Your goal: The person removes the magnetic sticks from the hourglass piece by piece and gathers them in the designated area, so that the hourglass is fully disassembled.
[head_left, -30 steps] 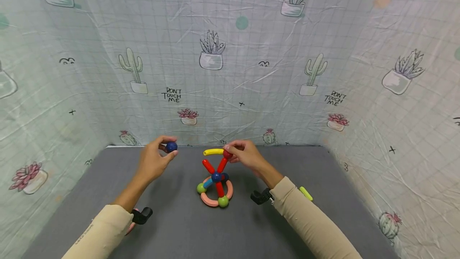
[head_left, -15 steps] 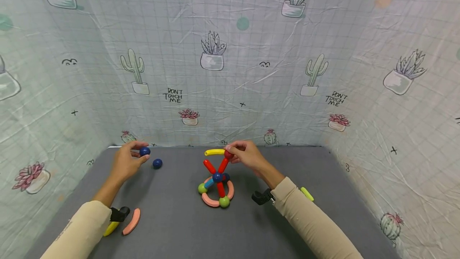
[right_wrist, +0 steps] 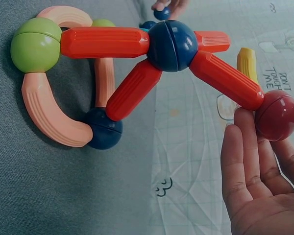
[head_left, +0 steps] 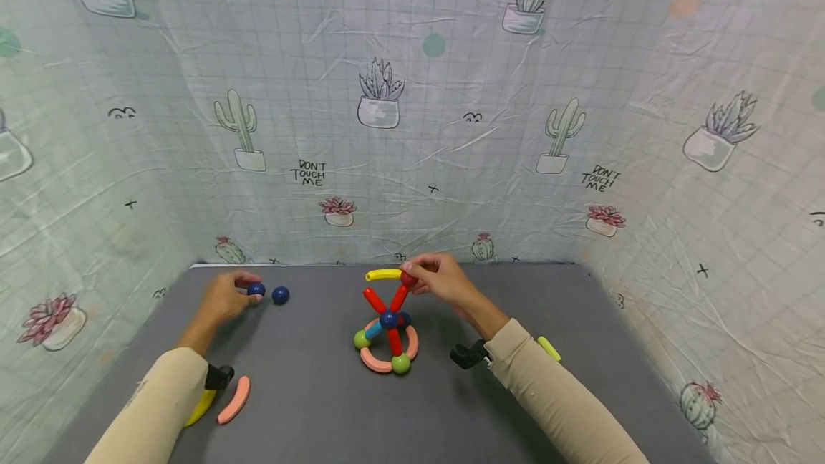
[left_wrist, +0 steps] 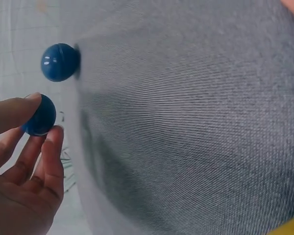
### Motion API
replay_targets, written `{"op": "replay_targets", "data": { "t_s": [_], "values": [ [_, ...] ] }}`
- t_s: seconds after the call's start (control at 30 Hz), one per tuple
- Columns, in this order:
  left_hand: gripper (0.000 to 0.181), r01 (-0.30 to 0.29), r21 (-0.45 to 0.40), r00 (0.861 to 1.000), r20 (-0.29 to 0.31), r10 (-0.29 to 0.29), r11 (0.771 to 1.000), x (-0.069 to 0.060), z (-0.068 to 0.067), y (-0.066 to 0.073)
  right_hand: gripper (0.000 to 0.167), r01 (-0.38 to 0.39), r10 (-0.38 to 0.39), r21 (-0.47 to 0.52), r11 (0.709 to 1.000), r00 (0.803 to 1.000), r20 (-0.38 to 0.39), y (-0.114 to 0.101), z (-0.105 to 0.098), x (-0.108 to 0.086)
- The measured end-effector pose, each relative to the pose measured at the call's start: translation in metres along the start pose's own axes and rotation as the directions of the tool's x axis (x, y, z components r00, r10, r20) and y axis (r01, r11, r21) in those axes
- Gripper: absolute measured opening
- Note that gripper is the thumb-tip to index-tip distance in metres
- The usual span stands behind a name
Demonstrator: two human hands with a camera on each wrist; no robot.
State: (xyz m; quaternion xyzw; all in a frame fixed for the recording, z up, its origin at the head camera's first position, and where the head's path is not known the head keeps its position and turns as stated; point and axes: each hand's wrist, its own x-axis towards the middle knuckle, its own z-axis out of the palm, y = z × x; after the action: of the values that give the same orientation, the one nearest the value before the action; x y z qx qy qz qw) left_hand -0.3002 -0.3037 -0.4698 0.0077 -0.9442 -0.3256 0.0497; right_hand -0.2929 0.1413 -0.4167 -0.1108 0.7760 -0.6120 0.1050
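At the table's far left, my left hand (head_left: 222, 301) pinches a dark blue ball (left_wrist: 43, 117) between thumb and fingers, low over the tabletop. Close on its right lies a second blue ball (head_left: 280, 295). My right hand (head_left: 441, 283) grips a red ball (right_wrist: 277, 115) at the top of a ball-and-rod construction. A red rod (right_wrist: 228, 81) joins that ball to a central blue ball (right_wrist: 172, 46), and a curved yellow rod (head_left: 383, 274) sticks out leftward from it. Below, curved pink rods (head_left: 375, 361) and green balls (head_left: 401, 364) form a ring on the table.
A curved pink rod (head_left: 234, 401) lies at front left, beside a yellow rod (head_left: 202, 407) partly covered by my left sleeve. Near my right forearm is a yellow-green rod (head_left: 548, 348). A cactus-print sheet (head_left: 412, 185) hangs behind the grey table (head_left: 322, 407).
My left hand has carried its blue ball leftward from near the construction, then lowered it beside the other blue ball. The left-side rods came into view. My right hand stays on the red ball.
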Motion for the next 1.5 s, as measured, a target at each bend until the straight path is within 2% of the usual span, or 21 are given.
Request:
{"op": "replay_targets", "data": {
  "t_s": [0.3,0.43,0.6,0.7,0.8,0.9,0.97,1.03,1.17,1.3,1.4,1.5],
  "values": [
    [0.031,-0.021,0.061,0.998,0.057,0.017,0.998,0.002,0.007,-0.013,0.032,0.003,-0.003,-0.002,1.000,1.000,0.009,-0.001,0.003,-0.001],
    [0.032,-0.021,0.070,0.998,0.061,0.017,0.997,0.000,0.009,-0.017,0.032,0.005,-0.005,-0.005,1.000,1.000,0.012,0.000,0.004,-0.001],
    [0.038,-0.025,0.067,0.999,0.026,0.023,0.997,-0.001,0.008,-0.016,0.034,0.006,-0.006,-0.005,1.000,1.000,0.008,0.002,0.005,0.000],
    [0.042,-0.046,0.081,0.998,-0.041,0.049,0.996,-0.001,0.007,-0.008,0.033,0.007,-0.007,-0.003,1.000,1.000,0.003,0.002,0.005,0.001],
    [0.041,-0.095,0.096,0.984,-0.144,0.109,0.991,-0.003,0.007,0.010,0.032,0.007,-0.007,0.000,1.000,1.000,0.000,0.001,0.004,0.001],
    [0.037,-0.171,0.074,0.958,-0.222,0.183,0.982,-0.006,0.007,0.038,0.031,0.011,-0.012,0.005,1.000,1.000,0.002,0.001,0.003,0.000],
    [0.035,-0.231,0.039,0.941,-0.245,0.233,0.972,-0.007,0.009,0.059,0.031,0.022,-0.022,0.007,1.000,1.000,0.009,0.001,0.001,-0.001],
    [0.035,-0.287,-0.001,0.929,-0.243,0.278,0.958,-0.010,0.013,0.082,0.029,0.032,-0.032,0.013,0.999,0.999,0.023,0.002,-0.001,-0.001],
    [0.034,-0.362,-0.064,0.921,-0.182,0.345,0.930,-0.016,0.022,0.124,0.029,0.058,-0.059,0.027,0.998,0.996,0.069,0.005,-0.006,-0.003],
    [0.034,-0.386,-0.141,0.923,-0.043,0.383,0.912,-0.022,0.033,0.159,0.036,0.078,-0.081,0.038,0.996,0.992,0.099,0.006,-0.008,-0.005],
    [0.036,-0.390,-0.218,0.909,0.067,0.412,0.895,-0.025,0.044,0.178,0.039,0.080,-0.085,0.051,0.995,0.991,0.101,0.007,-0.008,-0.006],
    [0.035,-0.384,-0.274,0.890,0.144,0.432,0.882,-0.025,0.056,0.192,0.039,0.086,-0.092,0.058,0.995,0.991,0.100,0.007,-0.008,-0.007]
  ]
}}
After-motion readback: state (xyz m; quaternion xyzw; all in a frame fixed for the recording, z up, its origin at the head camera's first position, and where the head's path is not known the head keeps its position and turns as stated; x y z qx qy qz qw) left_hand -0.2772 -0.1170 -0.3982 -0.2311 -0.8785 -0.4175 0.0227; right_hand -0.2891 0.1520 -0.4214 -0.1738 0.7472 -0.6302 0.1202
